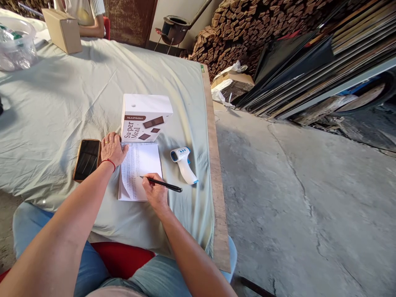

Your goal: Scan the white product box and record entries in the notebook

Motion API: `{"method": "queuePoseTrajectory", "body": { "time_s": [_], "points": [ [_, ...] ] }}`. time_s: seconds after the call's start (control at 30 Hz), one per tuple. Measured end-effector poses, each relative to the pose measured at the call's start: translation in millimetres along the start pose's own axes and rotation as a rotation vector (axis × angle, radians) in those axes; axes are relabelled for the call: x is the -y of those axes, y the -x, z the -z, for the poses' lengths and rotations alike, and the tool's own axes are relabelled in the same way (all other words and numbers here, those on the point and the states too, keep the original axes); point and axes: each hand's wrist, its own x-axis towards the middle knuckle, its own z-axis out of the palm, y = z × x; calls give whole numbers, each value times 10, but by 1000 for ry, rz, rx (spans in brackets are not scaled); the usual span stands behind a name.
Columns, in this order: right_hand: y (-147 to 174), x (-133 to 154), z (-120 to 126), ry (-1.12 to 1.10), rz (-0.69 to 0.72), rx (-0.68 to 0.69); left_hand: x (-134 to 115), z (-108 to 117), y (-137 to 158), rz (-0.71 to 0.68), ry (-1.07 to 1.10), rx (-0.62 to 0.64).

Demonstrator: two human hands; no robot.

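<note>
My right hand (pixel 156 193) grips a black pen (pixel 167 185), its tip over the handwritten page of a notebook (pixel 148 161). Dense rows of small writing cover the left part of that page, and the right part is white. My left hand (pixel 113 149) lies with fingers spread on the cloth, its thumb at the notebook's upper left edge. Just left of it rests a smartphone (pixel 88 159) with a dark screen. A white and brown box (pixel 147 117) stands behind the notebook. To the right lies a white and blue infrared thermometer (pixel 185 164).
A pale cloth (pixel 77 90) covers the table, whose bare wooden edge (pixel 218 198) shows at right. At the far left are a cardboard box (pixel 63 31) and a clear plastic tub (pixel 18 51). Another person's arm (pixel 93 28) rests behind the box. Stacked firewood (pixel 247 29) stands beyond.
</note>
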Motion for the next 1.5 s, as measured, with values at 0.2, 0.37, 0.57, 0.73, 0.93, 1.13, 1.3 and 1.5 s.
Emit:
{"method": "queuePoseTrajectory", "body": {
  "time_s": [0.2,0.37,0.57,0.73,0.93,1.13,1.3,1.5],
  "points": [
    [7,-24,-16,9,4,-20,3,-6,0,0,2,-5],
    [6,-24,-21,17,17,-25,-9,8,2,8,7,3],
    [14,-36,-6,13,45,-3,-8,8,3,7,-8,10],
    [-9,49,106,16,190,-57,15,-18,2,2,-11,-17],
    [-252,-125,398,271,391,-116,41,-18,-9,-15,-7,-30],
    [-315,-391,409,550,329,-5,63,35,-41,25,32,10],
    [-397,-386,453,589,294,-285,122,98,-175,128,245,74],
    [-480,-441,607,752,-78,-281,166,91,-331,89,357,53]
  ]
}}
